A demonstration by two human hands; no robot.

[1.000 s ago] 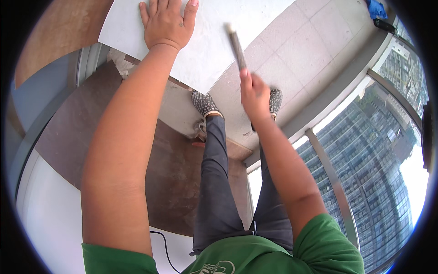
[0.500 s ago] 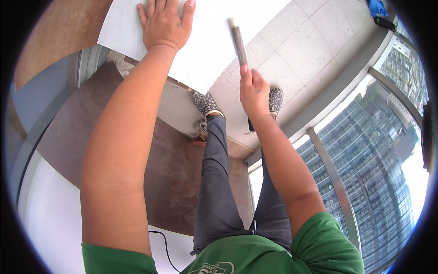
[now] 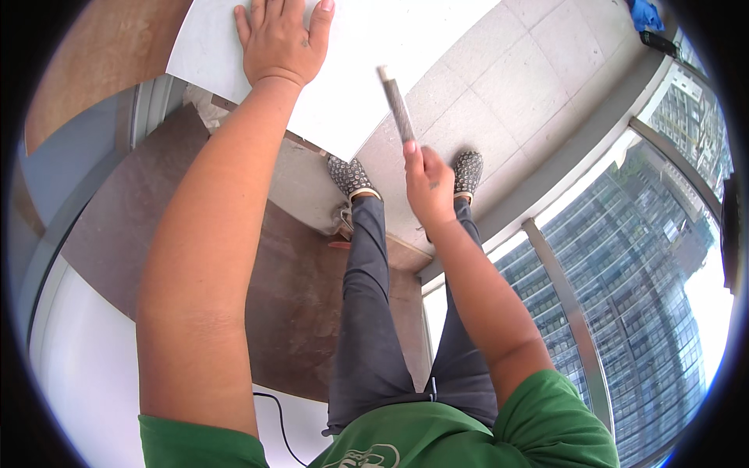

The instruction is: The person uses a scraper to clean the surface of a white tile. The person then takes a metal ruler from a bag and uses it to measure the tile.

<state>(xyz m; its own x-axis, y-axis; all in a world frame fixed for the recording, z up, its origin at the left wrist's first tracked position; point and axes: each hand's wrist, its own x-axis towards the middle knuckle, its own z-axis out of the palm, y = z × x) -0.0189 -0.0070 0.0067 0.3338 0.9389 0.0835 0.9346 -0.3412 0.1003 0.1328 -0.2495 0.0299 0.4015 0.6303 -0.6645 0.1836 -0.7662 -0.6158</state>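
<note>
Tiled floor (image 3: 507, 86) lies alongside windows (image 3: 563, 300) on the right. Nearest are a green shirt (image 3: 406, 437) and dark grey trousers (image 3: 361, 327), with a black cable (image 3: 282, 421) curving just to their left. Beyond the cable spreads a brown panel (image 3: 300, 304), and two patterned shoes (image 3: 468, 173) stand apart farther on. The right hand (image 3: 429, 181) is closed round the lower end of a grey rod (image 3: 396, 105), thumb laid along it. The rod slants up and leftward to a pale tip, crossing the edge of a white board (image 3: 343, 101) in view; whether the two touch, I cannot tell. The left hand (image 3: 282, 40) rests palm down on the board, fingers spread and gripping nothing, some fingertips out of view. The board's near corner points toward the left shoe. Farther off are a blue item (image 3: 645, 15) and, outside, a large building (image 3: 624, 273).
</note>
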